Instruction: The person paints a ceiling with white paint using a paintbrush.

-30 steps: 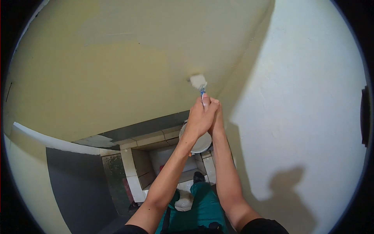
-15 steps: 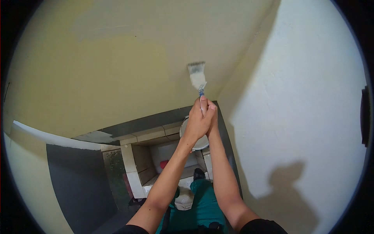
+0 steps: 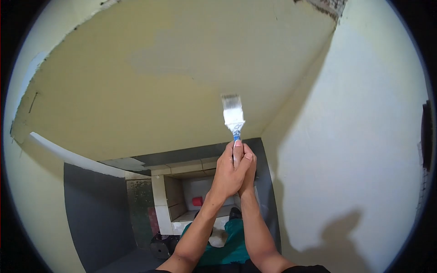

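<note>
A flat paintbrush (image 3: 234, 116) with white paint over its ferrule points up the view, its bristle tip at the yellowish wall (image 3: 136, 104). Both hands are clasped round its blue and white handle. My left hand (image 3: 226, 175) grips it with the thumb lying along the handle. Pressed against it from the right, my right hand (image 3: 248, 170) wraps the same handle, its fingers partly hidden. A greyish, freshly coated-looking area (image 3: 191, 50) spreads over the wall above and beside the brush.
Below are a tiled basin (image 3: 161, 191) with a red object (image 3: 197, 201) in it and a dark grey wall band (image 3: 182, 154). A pale wall (image 3: 346, 136) with a shadow stands at the right. A black object (image 3: 163, 246) lies lower left.
The view has tilted upward, showing the wall's top edge. The clasped hands and brush appear lower in the picture. The bucket seen earlier behind the hands is now hidden.
</note>
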Action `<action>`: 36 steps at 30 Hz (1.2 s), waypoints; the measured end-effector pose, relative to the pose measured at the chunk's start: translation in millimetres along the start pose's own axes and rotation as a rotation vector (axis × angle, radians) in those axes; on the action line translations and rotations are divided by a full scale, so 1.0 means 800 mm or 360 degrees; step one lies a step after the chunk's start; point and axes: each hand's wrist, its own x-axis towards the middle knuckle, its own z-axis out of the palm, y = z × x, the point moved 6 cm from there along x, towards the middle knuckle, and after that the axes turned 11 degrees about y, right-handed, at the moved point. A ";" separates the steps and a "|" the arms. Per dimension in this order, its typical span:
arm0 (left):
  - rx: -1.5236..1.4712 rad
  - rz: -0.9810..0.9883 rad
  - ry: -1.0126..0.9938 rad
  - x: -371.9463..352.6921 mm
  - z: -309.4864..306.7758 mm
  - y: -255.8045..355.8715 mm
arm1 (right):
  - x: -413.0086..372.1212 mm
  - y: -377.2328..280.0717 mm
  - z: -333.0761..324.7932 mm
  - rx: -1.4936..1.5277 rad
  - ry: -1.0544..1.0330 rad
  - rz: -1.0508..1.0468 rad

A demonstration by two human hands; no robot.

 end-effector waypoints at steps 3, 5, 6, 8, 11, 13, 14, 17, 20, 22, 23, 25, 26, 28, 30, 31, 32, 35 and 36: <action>-0.0023 0.0278 0.0101 0.012 -0.034 0.077 | 0.006 -0.109 0.021 0.0234 -0.0035 -0.0115; -0.0066 0.0348 0.0117 0.026 -0.060 0.109 | 0.012 -0.150 0.047 0.0305 -0.0074 -0.0186; -0.0052 0.0313 0.0146 0.035 -0.069 0.114 | 0.018 -0.156 0.060 0.0314 -0.0105 -0.0209; -0.0035 0.0236 0.0195 0.052 -0.089 0.112 | 0.021 -0.164 0.086 0.0208 -0.0108 -0.0314; 0.0038 0.0109 0.0236 0.066 -0.105 0.065 | 0.019 -0.123 0.119 -0.0028 -0.0168 -0.0233; 0.0148 -0.0015 0.0240 0.057 -0.114 0.045 | 0.001 -0.075 0.128 -0.0128 -0.0129 -0.0237; 0.0208 -0.0089 0.0244 0.047 -0.117 0.039 | -0.009 -0.063 0.128 -0.0177 -0.0107 -0.0239; 0.0286 -0.0226 0.0254 0.033 -0.128 0.023 | -0.032 -0.062 0.117 -0.0370 -0.0241 -0.0005; 0.0205 -0.0206 0.0255 0.039 -0.140 0.057 | -0.029 -0.085 0.127 -0.0147 -0.0102 0.0008; 0.0126 -0.0163 0.0230 0.055 -0.146 0.100 | -0.015 -0.151 0.125 -0.0156 -0.0156 -0.0031; 0.0095 -0.0149 0.0206 0.062 -0.150 0.127 | -0.006 -0.190 0.125 -0.0193 -0.0215 -0.0060; 0.0040 -0.0112 0.0163 0.070 -0.158 0.175 | 0.011 -0.234 0.132 -0.0122 -0.0231 -0.0092; 0.0017 -0.0090 0.0143 0.072 -0.160 0.196 | 0.014 -0.254 0.131 -0.0088 -0.0239 -0.0105; -0.0005 -0.0025 0.0122 0.064 -0.165 0.237 | 0.011 -0.294 0.124 0.0007 -0.0193 -0.0207; 0.0004 0.0057 0.0122 0.054 -0.169 0.270 | 0.010 -0.317 0.119 0.0109 -0.0136 -0.0288; -0.0031 0.0079 0.0123 0.049 -0.170 0.273 | 0.006 -0.324 0.114 0.0099 -0.0133 -0.0298; -0.0063 0.0101 0.0124 0.040 -0.170 0.273 | -0.003 -0.329 0.108 0.0090 -0.0130 -0.0306; -0.0077 0.0205 0.0089 0.020 -0.171 0.266 | -0.025 -0.325 0.094 0.0094 -0.0089 -0.0301; -0.0067 0.0241 0.0074 0.016 -0.170 0.262 | -0.028 -0.324 0.091 0.0098 -0.0075 -0.0290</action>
